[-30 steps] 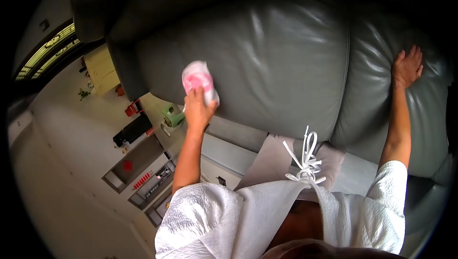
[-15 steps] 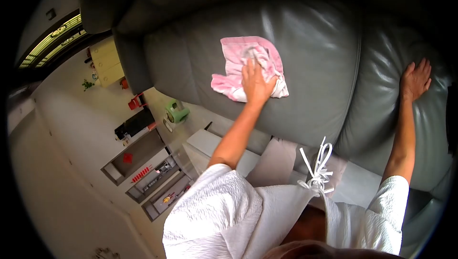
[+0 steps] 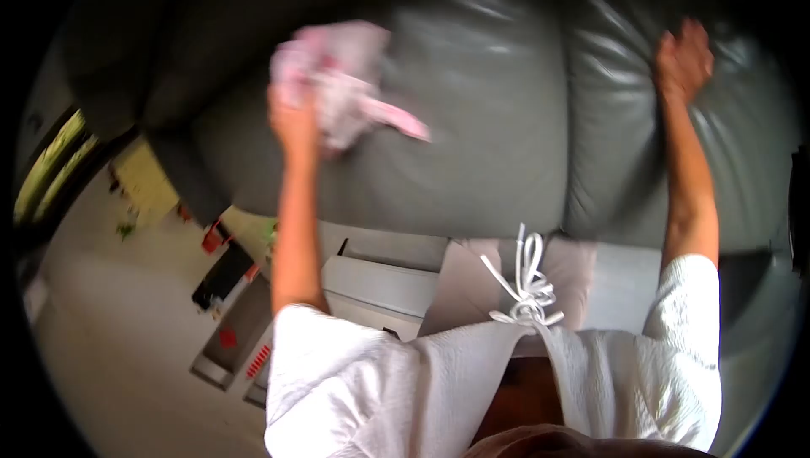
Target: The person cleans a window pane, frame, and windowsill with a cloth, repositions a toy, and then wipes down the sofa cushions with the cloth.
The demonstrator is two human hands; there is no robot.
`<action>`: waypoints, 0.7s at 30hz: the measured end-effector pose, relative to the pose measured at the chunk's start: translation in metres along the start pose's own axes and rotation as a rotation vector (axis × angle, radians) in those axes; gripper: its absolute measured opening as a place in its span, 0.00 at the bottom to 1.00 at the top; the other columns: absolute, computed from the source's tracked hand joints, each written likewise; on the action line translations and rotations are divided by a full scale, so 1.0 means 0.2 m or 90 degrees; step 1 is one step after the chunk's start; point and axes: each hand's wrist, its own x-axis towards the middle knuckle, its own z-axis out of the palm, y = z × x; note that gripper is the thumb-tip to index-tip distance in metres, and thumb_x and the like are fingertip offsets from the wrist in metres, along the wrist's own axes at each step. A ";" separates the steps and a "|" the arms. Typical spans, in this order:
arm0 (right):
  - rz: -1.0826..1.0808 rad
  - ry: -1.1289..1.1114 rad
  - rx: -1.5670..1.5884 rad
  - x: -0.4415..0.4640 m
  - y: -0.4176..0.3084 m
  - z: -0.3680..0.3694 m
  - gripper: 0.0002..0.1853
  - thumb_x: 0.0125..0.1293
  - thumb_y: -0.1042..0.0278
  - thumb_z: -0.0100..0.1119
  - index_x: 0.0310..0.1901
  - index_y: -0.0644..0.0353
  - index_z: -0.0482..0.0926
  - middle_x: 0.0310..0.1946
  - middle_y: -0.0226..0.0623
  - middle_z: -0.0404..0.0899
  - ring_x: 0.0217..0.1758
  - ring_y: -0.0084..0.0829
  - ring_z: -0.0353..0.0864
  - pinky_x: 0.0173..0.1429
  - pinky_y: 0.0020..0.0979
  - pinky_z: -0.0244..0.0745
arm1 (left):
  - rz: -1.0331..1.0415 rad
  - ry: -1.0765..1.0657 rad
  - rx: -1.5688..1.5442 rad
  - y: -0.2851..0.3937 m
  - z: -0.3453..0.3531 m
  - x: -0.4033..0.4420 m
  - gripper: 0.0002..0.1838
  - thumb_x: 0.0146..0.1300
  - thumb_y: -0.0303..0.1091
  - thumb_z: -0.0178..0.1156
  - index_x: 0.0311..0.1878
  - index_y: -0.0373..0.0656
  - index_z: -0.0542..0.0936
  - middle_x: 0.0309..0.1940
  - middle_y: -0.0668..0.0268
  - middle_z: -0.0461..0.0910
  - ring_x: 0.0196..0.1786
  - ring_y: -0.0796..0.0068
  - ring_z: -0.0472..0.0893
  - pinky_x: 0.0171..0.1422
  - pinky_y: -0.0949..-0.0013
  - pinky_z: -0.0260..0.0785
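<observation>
A pink and white towel [image 3: 342, 87], blurred by motion, is bunched on the left part of the grey leather sofa [image 3: 481, 146]. My left hand [image 3: 294, 116] grips it along its left side, the fingertips partly lost in the folds. Loose parts of the towel trail to the right, one pink corner pointing toward the sofa's front edge. On the cushion at the far right, my right hand [image 3: 685, 61] rests with fingers stretched out and holds nothing.
A seam divides the two sofa cushions. Below the front edge are my legs [image 3: 472, 277] and a low pale grey piece of furniture [image 3: 380, 285]. Farther left stand a yellow cabinet [image 3: 152, 184], a black object [image 3: 224, 277] and wall shelves [image 3: 236, 331].
My left hand has carried the towel left and toward the sofa's back, and the towel has bunched up differently. My right hand stays on the right cushion. The view has turned.
</observation>
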 end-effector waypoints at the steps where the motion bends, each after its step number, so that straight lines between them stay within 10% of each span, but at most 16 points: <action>1: 0.021 -0.031 -0.011 0.00 -0.03 -0.05 0.31 0.68 0.50 0.53 0.70 0.54 0.68 0.74 0.36 0.63 0.79 0.32 0.57 0.78 0.47 0.49 | 0.099 0.016 0.059 -0.21 0.03 0.24 0.28 0.61 0.46 0.66 0.58 0.35 0.79 0.51 0.51 0.83 0.52 0.57 0.83 0.58 0.60 0.73; 4: 0.015 0.038 -0.065 -0.01 -0.03 0.01 0.30 0.70 0.49 0.50 0.71 0.52 0.67 0.73 0.34 0.65 0.78 0.32 0.58 0.77 0.48 0.51 | -0.007 -0.017 0.066 -0.22 0.38 0.65 0.29 0.57 0.49 0.66 0.57 0.39 0.82 0.53 0.51 0.84 0.57 0.56 0.83 0.60 0.60 0.72; 8: 0.017 0.019 -0.129 0.03 -0.21 -0.12 0.32 0.67 0.55 0.51 0.71 0.59 0.65 0.73 0.42 0.64 0.77 0.38 0.61 0.80 0.44 0.51 | 0.454 0.020 0.117 0.48 0.85 -0.04 0.27 0.49 0.30 0.62 0.57 0.42 0.78 0.49 0.52 0.80 0.52 0.44 0.76 0.58 0.47 0.70; 14: 0.049 -0.042 -0.034 -0.04 -0.42 -0.08 0.35 0.67 0.54 0.51 0.72 0.61 0.62 0.75 0.44 0.60 0.81 0.40 0.53 0.82 0.47 0.44 | 0.579 -0.320 0.070 0.33 0.80 -1.20 0.31 0.47 0.23 0.63 0.60 0.42 0.77 0.54 0.55 0.77 0.47 0.52 0.76 0.55 0.52 0.69; 19: 0.053 -0.074 -0.016 -0.13 -0.69 -0.02 0.31 0.69 0.48 0.50 0.70 0.52 0.67 0.74 0.35 0.63 0.79 0.35 0.56 0.78 0.50 0.49 | 0.170 -0.969 -0.007 -0.32 0.71 -1.93 0.25 0.56 0.30 0.65 0.59 0.41 0.79 0.54 0.53 0.82 0.58 0.56 0.81 0.64 0.58 0.71; 21: 0.051 -0.088 0.009 -0.17 -0.76 0.00 0.31 0.69 0.48 0.50 0.70 0.52 0.67 0.74 0.34 0.62 0.79 0.35 0.55 0.78 0.50 0.47 | 0.101 -0.890 -0.104 -0.42 0.66 -1.91 0.25 0.56 0.32 0.67 0.59 0.42 0.80 0.53 0.52 0.83 0.57 0.54 0.82 0.65 0.59 0.71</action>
